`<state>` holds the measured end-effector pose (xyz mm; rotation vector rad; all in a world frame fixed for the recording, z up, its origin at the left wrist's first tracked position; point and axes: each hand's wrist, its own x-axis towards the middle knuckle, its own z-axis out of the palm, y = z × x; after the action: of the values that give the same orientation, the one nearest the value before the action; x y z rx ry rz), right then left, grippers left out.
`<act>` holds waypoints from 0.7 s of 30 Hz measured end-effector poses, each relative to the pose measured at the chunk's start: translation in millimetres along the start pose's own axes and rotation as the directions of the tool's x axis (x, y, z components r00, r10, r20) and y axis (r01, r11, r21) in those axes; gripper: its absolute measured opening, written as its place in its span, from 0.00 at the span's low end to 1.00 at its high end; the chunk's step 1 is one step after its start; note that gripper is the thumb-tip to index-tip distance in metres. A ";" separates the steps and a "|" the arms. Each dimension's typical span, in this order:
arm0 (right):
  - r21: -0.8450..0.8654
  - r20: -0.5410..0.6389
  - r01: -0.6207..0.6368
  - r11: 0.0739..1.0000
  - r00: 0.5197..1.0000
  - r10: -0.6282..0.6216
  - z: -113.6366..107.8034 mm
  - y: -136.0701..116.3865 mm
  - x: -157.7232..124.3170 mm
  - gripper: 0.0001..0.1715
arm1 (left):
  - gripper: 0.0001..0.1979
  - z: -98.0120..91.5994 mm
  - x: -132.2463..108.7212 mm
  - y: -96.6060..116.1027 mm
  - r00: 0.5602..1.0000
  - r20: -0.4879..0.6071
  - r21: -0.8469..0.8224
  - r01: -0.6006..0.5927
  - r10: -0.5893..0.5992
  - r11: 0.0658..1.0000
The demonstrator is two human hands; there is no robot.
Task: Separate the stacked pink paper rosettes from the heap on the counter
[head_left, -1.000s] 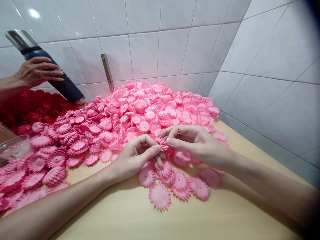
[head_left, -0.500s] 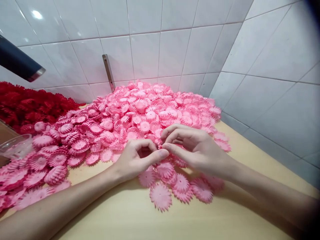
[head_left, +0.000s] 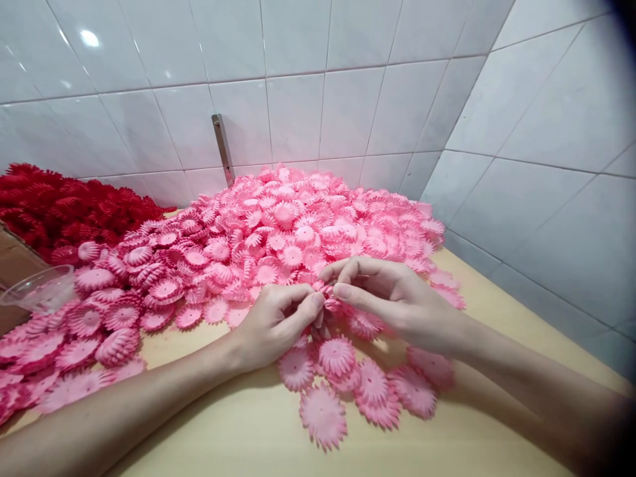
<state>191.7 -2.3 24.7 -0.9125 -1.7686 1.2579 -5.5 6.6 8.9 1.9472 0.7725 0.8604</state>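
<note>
My left hand (head_left: 281,323) and my right hand (head_left: 392,295) meet at the front of a big heap of pink scalloped fabric petal discs (head_left: 293,255). Between the fingertips is a small pink fabric petal piece (head_left: 332,301), partly hidden by the fingers. Thumb and index finger of my left hand pinch its left side. My right thumb and fingers close on its right side. Below the hands several loose petal discs lie on the table, the nearest disc (head_left: 322,414) flat with its frilled edge spread and a tiny centre hole.
A mound of red petals (head_left: 74,209) stands at the back left. Beside it are a clear plastic cup (head_left: 40,288) and a cardboard box edge (head_left: 17,265). A metal strip (head_left: 222,149) is fixed to the tiled wall (head_left: 293,112) behind the pale table (head_left: 209,424).
The pink piece between my fingers shows more now, and my left fingers have curled more tightly. The view has shifted slightly, and the dark cylinder at upper left is out of sight.
</note>
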 end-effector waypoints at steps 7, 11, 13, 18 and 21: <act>0.148 -0.002 -0.060 0.987 0.998 0.061 2.3 -1.4 3.2 0.11 | 0.17 0.6 -2.3 -1.9 0.996 -0.081 -0.209 0.006 -0.023 0.978; 0.224 0.012 -0.069 0.972 0.998 0.068 6.6 -1.6 5.2 0.12 | 0.17 1.6 -3.6 -4.3 0.994 -0.087 -0.369 0.023 -0.059 0.929; 0.202 -0.025 -0.046 0.978 0.998 0.052 7.0 -1.2 5.6 0.11 | 0.17 1.9 -4.5 -4.8 0.992 -0.108 -0.384 0.015 -0.061 0.923; 0.060 -0.073 0.034 0.998 0.997 -0.030 5.5 -0.3 4.7 0.08 | 0.17 2.1 -4.1 -5.3 0.996 -0.092 -0.157 0.005 -0.020 0.988; 0.042 -0.087 0.052 0.998 0.995 -0.048 8.1 1.2 3.1 0.08 | 0.16 2.3 -2.5 -5.6 0.998 -0.064 -0.035 -0.025 0.022 0.999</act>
<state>183.2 -2.6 22.3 -0.8792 -1.6801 1.2029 -6.1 6.1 2.4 1.9083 0.7676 0.9484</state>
